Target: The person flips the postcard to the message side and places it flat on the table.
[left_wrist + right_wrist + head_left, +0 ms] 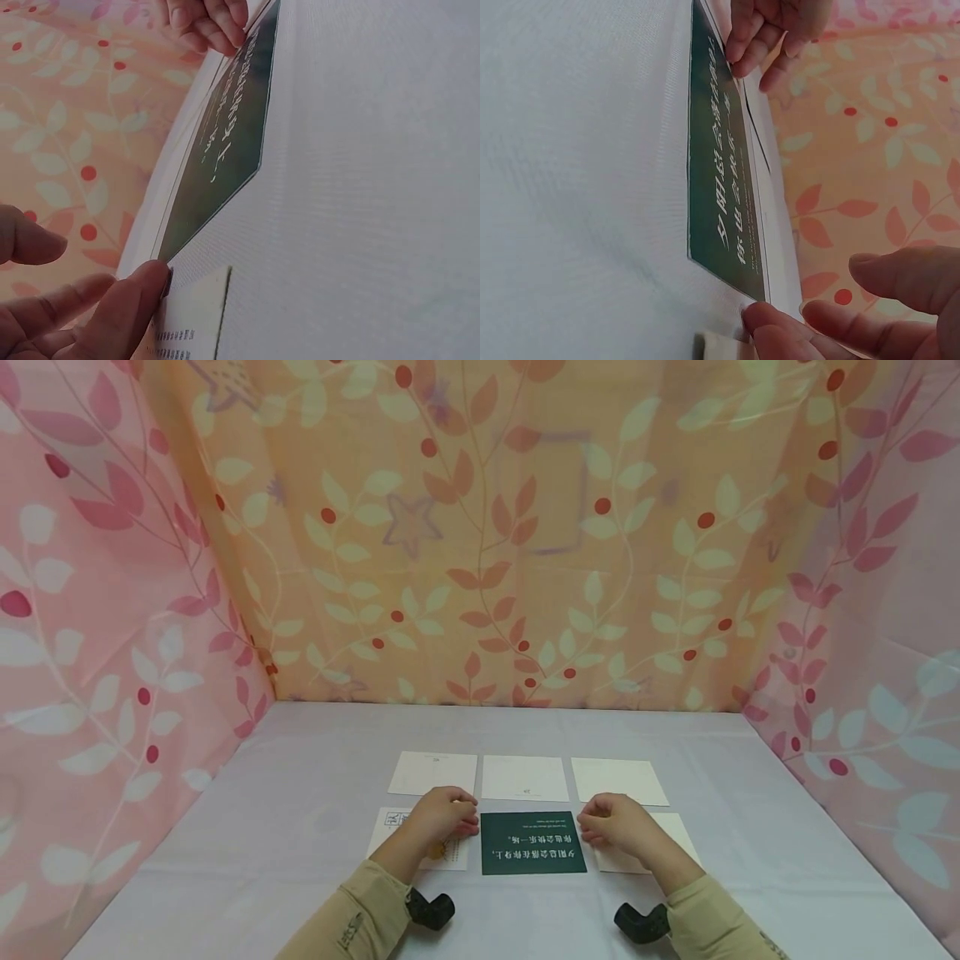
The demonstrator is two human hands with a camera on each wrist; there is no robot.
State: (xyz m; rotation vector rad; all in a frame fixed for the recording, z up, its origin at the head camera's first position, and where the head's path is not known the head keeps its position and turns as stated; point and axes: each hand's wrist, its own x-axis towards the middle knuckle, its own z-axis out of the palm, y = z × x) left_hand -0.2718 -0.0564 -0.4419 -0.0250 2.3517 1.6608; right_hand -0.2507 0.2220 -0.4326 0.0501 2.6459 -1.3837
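A dark green card (532,843) with white lettering lies flat on the white tablecloth, its text upside down in the head view. My left hand (444,821) is at the card's left edge, fingertips beside its far left corner and over a white printed card (390,835). At the opposite edge is my right hand (611,820), partly covering a cream card (678,835). In the wrist views the left thumb (37,240) and right thumb (900,277) stand apart from the other fingers, with nothing held between them.
Behind the hands lie a left pale card (433,773), a middle one (525,778) and a right one (619,781) in a row. Black wrist mounts (430,911) show at both sleeves. Patterned cloth walls (480,527) enclose the table (225,860) at the back and sides.
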